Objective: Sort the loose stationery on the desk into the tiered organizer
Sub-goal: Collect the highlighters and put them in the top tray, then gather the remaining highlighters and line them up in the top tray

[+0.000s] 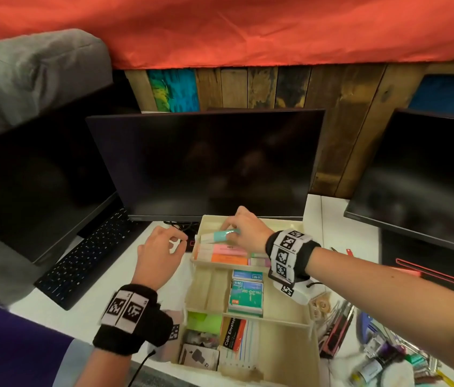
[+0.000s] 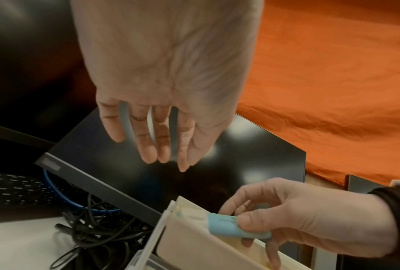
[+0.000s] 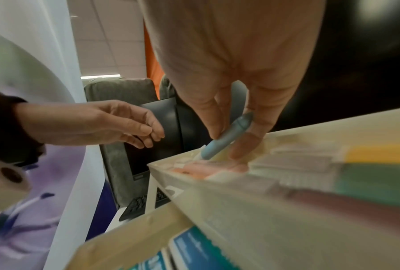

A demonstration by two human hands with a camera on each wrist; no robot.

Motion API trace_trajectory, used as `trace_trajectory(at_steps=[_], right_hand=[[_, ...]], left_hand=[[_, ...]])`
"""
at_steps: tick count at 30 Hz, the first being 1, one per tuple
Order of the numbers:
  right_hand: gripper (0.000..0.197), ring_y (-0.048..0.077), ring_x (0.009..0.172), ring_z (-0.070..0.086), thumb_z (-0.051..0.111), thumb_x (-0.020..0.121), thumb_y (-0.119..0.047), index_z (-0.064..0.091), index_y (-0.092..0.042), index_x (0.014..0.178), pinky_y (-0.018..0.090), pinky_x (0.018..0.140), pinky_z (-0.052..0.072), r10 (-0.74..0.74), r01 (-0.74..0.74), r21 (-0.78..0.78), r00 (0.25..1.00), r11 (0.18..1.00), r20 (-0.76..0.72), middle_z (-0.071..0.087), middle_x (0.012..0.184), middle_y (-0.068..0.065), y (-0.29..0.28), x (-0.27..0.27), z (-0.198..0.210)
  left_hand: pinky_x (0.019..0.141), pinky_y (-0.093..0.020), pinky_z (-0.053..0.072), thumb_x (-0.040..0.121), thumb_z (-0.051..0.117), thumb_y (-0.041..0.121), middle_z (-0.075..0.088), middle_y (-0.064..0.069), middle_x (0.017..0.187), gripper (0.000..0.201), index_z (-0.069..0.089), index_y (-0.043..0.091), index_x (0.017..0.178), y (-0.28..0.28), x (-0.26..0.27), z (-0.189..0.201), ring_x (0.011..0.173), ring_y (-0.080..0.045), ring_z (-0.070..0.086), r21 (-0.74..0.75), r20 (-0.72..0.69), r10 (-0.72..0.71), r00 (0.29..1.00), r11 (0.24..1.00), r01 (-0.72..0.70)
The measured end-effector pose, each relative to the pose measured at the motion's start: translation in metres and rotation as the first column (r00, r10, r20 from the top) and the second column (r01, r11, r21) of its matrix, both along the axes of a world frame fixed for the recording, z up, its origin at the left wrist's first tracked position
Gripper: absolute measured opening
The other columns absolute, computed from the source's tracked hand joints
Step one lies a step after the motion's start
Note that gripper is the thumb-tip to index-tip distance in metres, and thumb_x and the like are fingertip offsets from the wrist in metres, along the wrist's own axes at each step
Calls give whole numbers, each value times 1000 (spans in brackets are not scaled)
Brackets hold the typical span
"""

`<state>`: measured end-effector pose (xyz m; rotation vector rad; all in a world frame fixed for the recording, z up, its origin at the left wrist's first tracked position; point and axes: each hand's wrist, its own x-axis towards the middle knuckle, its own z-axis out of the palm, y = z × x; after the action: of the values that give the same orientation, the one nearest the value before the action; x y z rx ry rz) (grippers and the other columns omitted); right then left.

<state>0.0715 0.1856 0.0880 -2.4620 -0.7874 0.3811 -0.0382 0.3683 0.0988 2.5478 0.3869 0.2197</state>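
Observation:
A cream tiered organizer (image 1: pixel 284 319) stands on the white desk before the middle monitor. Its top tier (image 1: pixel 206 219) holds pink and orange highlighters (image 1: pixel 226 254). My right hand (image 1: pixel 244 229) pinches a teal highlighter (image 1: pixel 221 236) over that tier's far left corner; the same teal highlighter (image 2: pixel 231 227) (image 3: pixel 224 138) shows between thumb and fingers in both wrist views. My left hand (image 1: pixel 161 254) hovers left of the organizer with loosely curled fingers, holding nothing. The middle tier holds staple boxes (image 1: pixel 245 296); the bottom tier holds envelopes (image 1: pixel 235 339) and green notes (image 1: pixel 205 321).
Three dark monitors (image 1: pixel 206 163) stand close behind. A black keyboard (image 1: pixel 86 258) lies at the left, with tangled cables (image 2: pixel 97 235) under the middle monitor. Loose stationery (image 1: pixel 382 350) is heaped on the desk right of the organizer.

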Motion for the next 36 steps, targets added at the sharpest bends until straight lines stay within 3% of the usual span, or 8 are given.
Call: trace_trajectory(at_steps=[6, 11, 15, 21, 25, 30, 32, 36], right_hand=[[35, 20, 103, 42, 41, 99, -25, 54, -24, 131, 36, 81, 46, 147, -122, -119, 963, 985, 227, 50, 112, 2, -9, -15, 6], [30, 14, 107, 42, 44, 96, -18, 61, -20, 121, 26, 94, 36, -64, 34, 179, 984, 983, 164, 50, 111, 1, -73, -38, 6], [22, 8, 97, 46, 51, 93, -14, 66, -22, 107, 19, 86, 35, -318, 297, 346, 948, 890, 4, 48, 99, -3, -157, -76, -23], [17, 13, 96, 54, 52, 92, -11, 68, -19, 92, 19, 80, 38, -480, 491, 38, 864, 871, -154, 57, 97, -4, -294, -131, -79], [19, 13, 81, 55, 54, 89, -7, 67, -20, 86, 20, 70, 34, -655, 646, -111, 742, 755, -142, 60, 93, 2, -354, -138, -99], [20, 12, 98, 54, 52, 91, -10, 61, -26, 97, 10, 80, 39, -558, 554, -71, 825, 830, -86, 51, 106, -4, -357, -116, -96], [33, 17, 117, 46, 52, 90, -11, 59, -26, 118, 24, 99, 38, -442, 439, -99, 897, 893, -10, 48, 123, -3, -344, -99, -97], [68, 30, 137, 22, 53, 86, -7, 30, -38, 143, 48, 109, 30, -204, 215, -427, 976, 878, 72, 18, 152, 7, -317, -65, -97]], left_hand=[[91, -48, 46, 88, 61, 19, 53, 7, 98, 14, 62, 32, 92, -24, 0, 7, 81, -10, 58, -44, 93, -52, 994, 997, 56], [82, -32, 49, 90, 59, 19, 52, 7, 99, 10, 61, 28, 96, -92, 5, 11, 80, -3, 57, -77, 204, -201, 958, 972, 221], [80, -21, 46, 90, 59, 20, 52, 10, 98, 11, 62, 26, 98, -169, 4, -4, 82, -1, 56, -143, 254, -384, 888, 893, 427], [84, -28, 47, 94, 47, 26, 57, 6, 99, 16, 62, 22, 99, -283, -6, -45, 90, -12, 57, -73, -102, -682, 724, 731, 678], [104, -41, 38, 91, 43, 29, 64, 2, 106, 20, 62, 24, 94, -318, -9, -85, 106, -25, 57, 73, -392, -603, 695, 732, 677], [98, -36, 39, 93, 44, 22, 58, 0, 128, 34, 56, 20, 125, -330, -13, -98, 123, -23, 50, 65, -480, -466, 743, 826, 560], [92, -32, 41, 94, 44, 20, 64, 0, 118, 30, 61, 16, 118, -332, -14, -103, 109, -20, 57, 12, -471, -453, 757, 855, 519], [87, -29, 47, 96, 41, 21, 67, -3, 106, 31, 57, 17, 123, -335, -17, -103, 98, -18, 57, -20, -460, -409, 788, 892, 452]])
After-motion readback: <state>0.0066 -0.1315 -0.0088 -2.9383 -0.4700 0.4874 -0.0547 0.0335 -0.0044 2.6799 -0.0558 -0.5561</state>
